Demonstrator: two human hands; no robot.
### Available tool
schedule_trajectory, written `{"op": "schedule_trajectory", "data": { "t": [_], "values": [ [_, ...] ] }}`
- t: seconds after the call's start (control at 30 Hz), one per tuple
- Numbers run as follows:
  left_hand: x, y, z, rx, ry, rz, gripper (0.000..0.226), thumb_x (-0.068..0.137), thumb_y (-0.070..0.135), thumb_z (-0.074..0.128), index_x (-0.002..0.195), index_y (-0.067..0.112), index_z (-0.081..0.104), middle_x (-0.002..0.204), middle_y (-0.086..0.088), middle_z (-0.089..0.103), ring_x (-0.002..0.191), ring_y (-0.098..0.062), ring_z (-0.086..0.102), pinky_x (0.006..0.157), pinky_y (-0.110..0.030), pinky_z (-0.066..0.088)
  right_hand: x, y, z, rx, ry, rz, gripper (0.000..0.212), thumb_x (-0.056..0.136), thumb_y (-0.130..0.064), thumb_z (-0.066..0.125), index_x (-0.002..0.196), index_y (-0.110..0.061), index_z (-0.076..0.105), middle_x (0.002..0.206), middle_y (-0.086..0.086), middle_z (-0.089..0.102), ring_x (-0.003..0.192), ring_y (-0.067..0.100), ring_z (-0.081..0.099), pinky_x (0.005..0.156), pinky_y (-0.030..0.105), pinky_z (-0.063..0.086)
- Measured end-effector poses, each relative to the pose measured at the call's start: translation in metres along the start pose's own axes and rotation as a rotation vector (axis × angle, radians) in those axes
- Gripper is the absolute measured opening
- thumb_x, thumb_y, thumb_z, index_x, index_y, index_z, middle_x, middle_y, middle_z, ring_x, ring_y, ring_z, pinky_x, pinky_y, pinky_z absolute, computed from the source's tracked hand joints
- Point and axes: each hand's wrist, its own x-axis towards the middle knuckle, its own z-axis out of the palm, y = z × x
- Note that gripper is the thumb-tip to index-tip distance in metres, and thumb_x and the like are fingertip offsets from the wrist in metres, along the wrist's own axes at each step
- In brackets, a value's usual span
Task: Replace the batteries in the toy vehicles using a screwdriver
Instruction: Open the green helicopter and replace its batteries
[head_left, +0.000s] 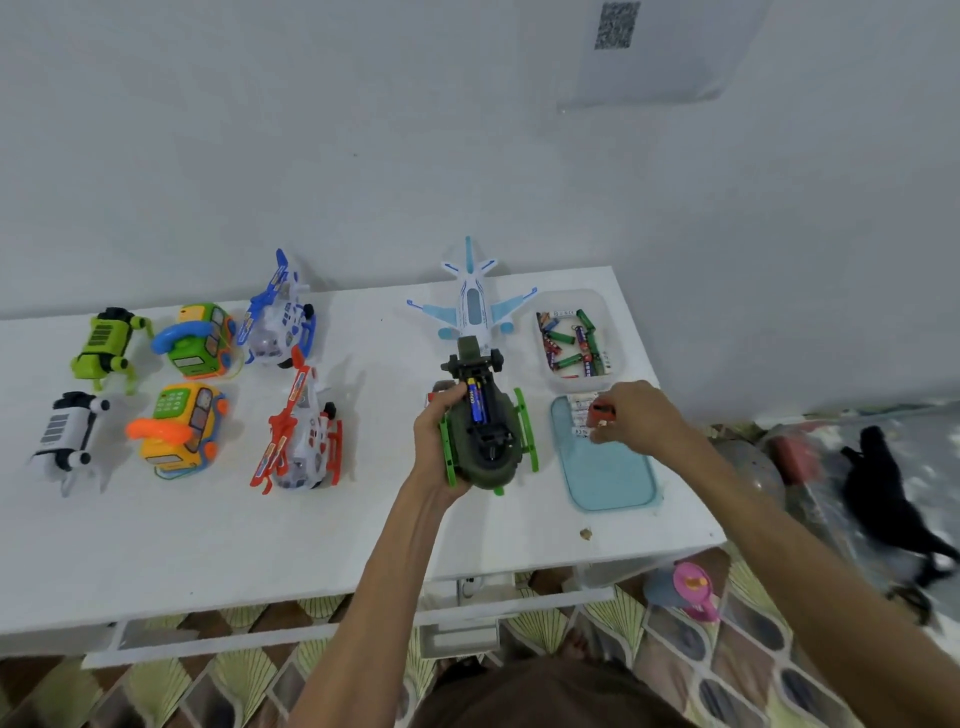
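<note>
Green heli lies belly-up on the white table, right of centre, tail toward 12 o'clock and nose toward 6. Left hand grips it from the 9 o'clock side, fingers curled round the body and skid, with fingertips up at the edge of the open battery bay. One blue cell sits in the bay, lying along the 12–6 line. At 3 o'clock from the heli a teal lid lies flat. A row of white cells sits on its 12 o'clock end. Right hand hovers over that end, fingers curled on a small red item; can't tell what it is. Just past the lid at 12 o'clock is a clear tub holding loose batteries, green, red and blue mixed. A white-blue plane is at 12 o'clock from the heli, nose close to the heli's tail; can't tell if they touch. Well apart toward 9 o'clock, six toys stand in two rows. Far row: green robot, green bus, blue heli. Near row: white robot, yellow bus, red heli.
</note>
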Motion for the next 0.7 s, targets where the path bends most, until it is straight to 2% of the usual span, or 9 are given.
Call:
{"op": "schedule_trajectory", "data": {
  "t": [0.03,0.07,0.1,0.2,0.33,0.43,0.5,0.6,0.7],
  "values": [
    [0.001,-0.004,0.003,0.0,-0.033,-0.011,0.026,0.095,0.027,0.057,0.088,0.007,0.073,0.095,-0.014,0.072,0.085,-0.03,0.067,0.082,-0.042,0.053,0.001,0.004,0.006,0.0,0.024,0.004,0.029,0.079,-0.034,0.085,0.096,-0.014,0.072,0.094,0.004,0.068,0.089,0.024,0.066,0.071,0.03,0.047],
    [0.002,-0.006,0.001,0.015,-0.055,-0.021,0.04,0.099,0.026,0.048,0.075,0.012,0.077,0.086,-0.011,0.074,0.081,-0.027,0.068,0.081,-0.041,0.051,0.003,0.005,0.012,-0.019,0.044,-0.001,0.03,0.08,-0.033,0.084,0.099,-0.014,0.071,0.098,0.005,0.066,0.091,0.025,0.066,0.073,0.031,0.048],
    [0.004,-0.01,0.002,0.014,-0.075,-0.05,0.045,0.1,0.026,0.045,0.073,0.014,0.08,0.085,-0.011,0.074,0.08,-0.027,0.068,0.08,-0.039,0.052,0.004,0.006,0.016,-0.051,0.055,-0.008,0.029,0.082,-0.032,0.082,0.1,-0.013,0.069,0.1,0.006,0.065,0.093,0.027,0.066,0.073,0.032,0.048],
    [0.007,-0.015,0.003,0.015,-0.06,-0.086,0.033,0.091,0.03,0.055,0.092,0.006,0.078,0.096,-0.016,0.071,0.084,-0.03,0.069,0.077,-0.038,0.058,0.005,0.008,0.027,-0.118,0.092,-0.039,0.024,0.084,-0.027,0.08,0.098,-0.014,0.067,0.102,0.008,0.067,0.095,0.03,0.066,0.072,0.032,0.044],
    [0.004,-0.017,0.005,0.017,-0.094,-0.105,0.032,0.089,0.03,0.057,0.095,0.006,0.077,0.096,-0.016,0.071,0.084,-0.03,0.069,0.077,-0.039,0.057,0.004,0.012,0.033,-0.092,0.147,-0.059,0.029,0.085,-0.027,0.078,0.107,-0.014,0.063,0.108,0.006,0.066,0.096,0.029,0.064,0.077,0.035,0.049],
    [0.002,-0.017,0.007,0.033,-0.064,-0.109,0.032,0.09,0.03,0.056,0.095,0.006,0.077,0.095,-0.016,0.072,0.083,-0.029,0.069,0.077,-0.039,0.057,0.005,0.013,0.027,0.023,0.184,-0.072,0.019,0.09,-0.028,0.07,0.1,-0.012,0.063,0.099,0.006,0.064,0.09,0.029,0.063,0.074,0.034,0.047],
    [0.002,-0.017,0.007,0.04,-0.042,-0.112,0.032,0.091,0.03,0.055,0.097,0.006,0.076,0.096,-0.016,0.071,0.084,-0.03,0.069,0.077,-0.039,0.057,0.002,0.008,0.018,0.132,0.297,-0.161,0.015,0.097,-0.025,0.06,0.096,-0.01,0.062,0.095,0.008,0.061,0.088,0.03,0.061,0.072,0.035,0.046],
    [-0.001,-0.014,0.009,0.039,-0.044,-0.094,0.032,0.091,0.029,0.056,0.099,0.005,0.075,0.096,-0.016,0.071,0.084,-0.03,0.069,0.078,-0.039,0.057,-0.005,-0.013,-0.009,0.126,0.566,-0.267,0.024,0.103,-0.036,0.055,0.111,-0.014,0.062,0.104,0.008,0.053,0.096,0.025,0.049,0.073,0.035,0.047],
    [-0.003,-0.013,0.009,0.033,-0.021,-0.097,0.032,0.09,0.03,0.057,0.1,0.005,0.075,0.097,-0.016,0.07,0.085,-0.03,0.068,0.079,-0.039,0.056,-0.023,-0.045,-0.041,0.288,0.769,-0.241,0.032,0.103,-0.049,0.051,0.112,-0.02,0.061,0.095,-0.001,0.06,0.081,0.019,0.056,0.067,0.032,0.049]
  ]
}}
